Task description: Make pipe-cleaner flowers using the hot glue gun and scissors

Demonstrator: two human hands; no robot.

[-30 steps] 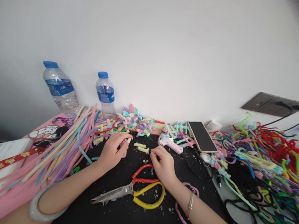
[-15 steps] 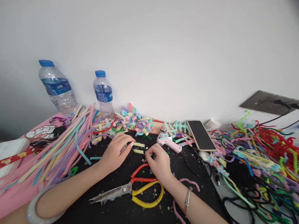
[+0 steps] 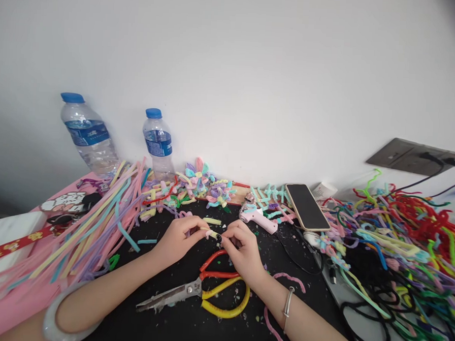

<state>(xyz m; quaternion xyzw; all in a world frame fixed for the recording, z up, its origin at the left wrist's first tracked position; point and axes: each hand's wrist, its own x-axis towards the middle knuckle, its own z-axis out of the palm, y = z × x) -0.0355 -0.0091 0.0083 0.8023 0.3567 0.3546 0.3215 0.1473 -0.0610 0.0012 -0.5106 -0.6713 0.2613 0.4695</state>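
Note:
A short pale yellow pipe cleaner piece (image 3: pixel 214 235) with a dark end is held up between my hands. The thumb and fingers of my left hand (image 3: pixel 181 239) pinch its left end. At the dark end, my right hand (image 3: pixel 243 250) is closed, fingertips pressed together against it; the dark bit is too small to name. Just behind lies a second yellow pipe cleaner piece (image 3: pixel 212 221), flat on the black work surface (image 3: pixel 129 308). Nearer to me rest scissors (image 3: pixel 191 289) with one red and one yellow handle, partly beneath my right hand.
A pink glue gun (image 3: pixel 261 220) and a phone (image 3: pixel 307 207) are behind my right hand. Long pastel pipe cleaners (image 3: pixel 91 224) spread at left, near two water bottles (image 3: pixel 158 141). A tangled colourful pile (image 3: pixel 410 251) covers the right side. Pipe cleaner flowers (image 3: pixel 199 174) line the wall.
My left hand has moved slightly right and down and now pinches one of the two yellow pieces. That piece has come up off the surface; the other stays lying there.

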